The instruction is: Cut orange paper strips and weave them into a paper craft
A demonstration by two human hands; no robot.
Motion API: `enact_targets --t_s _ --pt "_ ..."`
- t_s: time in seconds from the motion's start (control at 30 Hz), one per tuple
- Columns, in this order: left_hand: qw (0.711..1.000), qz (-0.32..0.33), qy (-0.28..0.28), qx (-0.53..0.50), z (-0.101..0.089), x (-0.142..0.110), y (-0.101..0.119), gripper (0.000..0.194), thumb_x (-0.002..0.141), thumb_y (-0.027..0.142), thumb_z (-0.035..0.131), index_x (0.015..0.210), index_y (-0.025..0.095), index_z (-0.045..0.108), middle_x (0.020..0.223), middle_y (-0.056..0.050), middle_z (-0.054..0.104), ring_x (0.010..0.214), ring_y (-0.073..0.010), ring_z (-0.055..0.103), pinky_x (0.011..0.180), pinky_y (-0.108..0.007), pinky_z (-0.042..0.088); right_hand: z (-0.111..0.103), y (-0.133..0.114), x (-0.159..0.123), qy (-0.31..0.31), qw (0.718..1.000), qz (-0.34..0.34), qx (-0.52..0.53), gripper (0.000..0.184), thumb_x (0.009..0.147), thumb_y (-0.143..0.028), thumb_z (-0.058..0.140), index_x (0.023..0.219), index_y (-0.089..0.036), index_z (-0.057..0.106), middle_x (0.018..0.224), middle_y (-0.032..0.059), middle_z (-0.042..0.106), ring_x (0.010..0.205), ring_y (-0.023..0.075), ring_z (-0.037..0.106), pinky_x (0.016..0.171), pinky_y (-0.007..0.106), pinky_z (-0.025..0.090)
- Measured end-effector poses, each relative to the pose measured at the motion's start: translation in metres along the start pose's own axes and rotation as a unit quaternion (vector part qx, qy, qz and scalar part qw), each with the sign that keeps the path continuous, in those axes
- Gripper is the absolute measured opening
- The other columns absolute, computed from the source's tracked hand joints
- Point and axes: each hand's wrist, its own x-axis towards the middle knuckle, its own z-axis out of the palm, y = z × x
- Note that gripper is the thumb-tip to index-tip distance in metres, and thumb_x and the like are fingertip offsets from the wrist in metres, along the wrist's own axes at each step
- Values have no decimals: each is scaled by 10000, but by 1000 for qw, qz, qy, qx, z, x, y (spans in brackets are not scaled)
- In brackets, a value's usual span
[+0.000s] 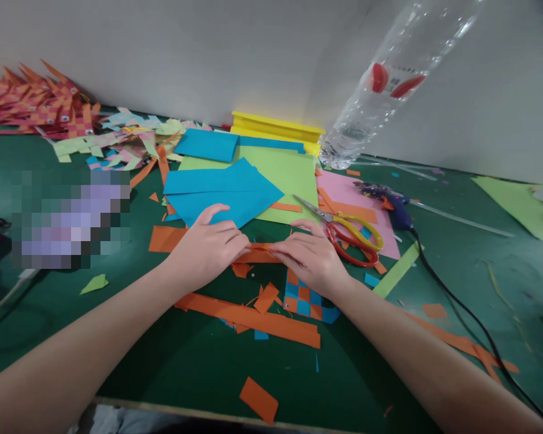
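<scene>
Both hands meet over the middle of the green table, fingers closed on an orange paper strip (263,255). My left hand (210,250) pinches the strip's left part, and my right hand (314,256) pinches it a short way to the right. Partly under my right hand lies a woven blue and orange paper fish (304,299). Nearer me rests a long orange strip (257,319) among small scraps. Folded blue paper sheets (224,190) lie just beyond my left hand. Scissors (350,232) with red and yellow handles sit beyond my right hand.
A plastic bottle (380,90) leans at the back right. A glue gun (391,202) with a black cord lies at the right. Woven red and orange paper pieces (40,105) are heaped at the back left, near a blurred purple object (72,223). The table's front edge (172,411) shows below.
</scene>
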Motion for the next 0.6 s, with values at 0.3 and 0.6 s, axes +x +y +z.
enact_targets --t_s 0.3,0.6 --pt "1000 -14 5 6 -2 -1 -3 273 987 102 440 811 164 640 735 -14 708 700 -165 662 1034 -490 408 -1 1 1 30 999 32 3 86 929 -218 610 876 -213 678 683 -15 707 584 136 632 905 404 511" --pt "999 -27 -5 29 0 -3 -5 219 988 123 444 886 152 635 802 -34 726 759 -190 678 1003 -499 423 0 0 1 42 999 25 0 87 926 -183 612 867 -204 671 683 -3 707 581 131 618 897 397 520"
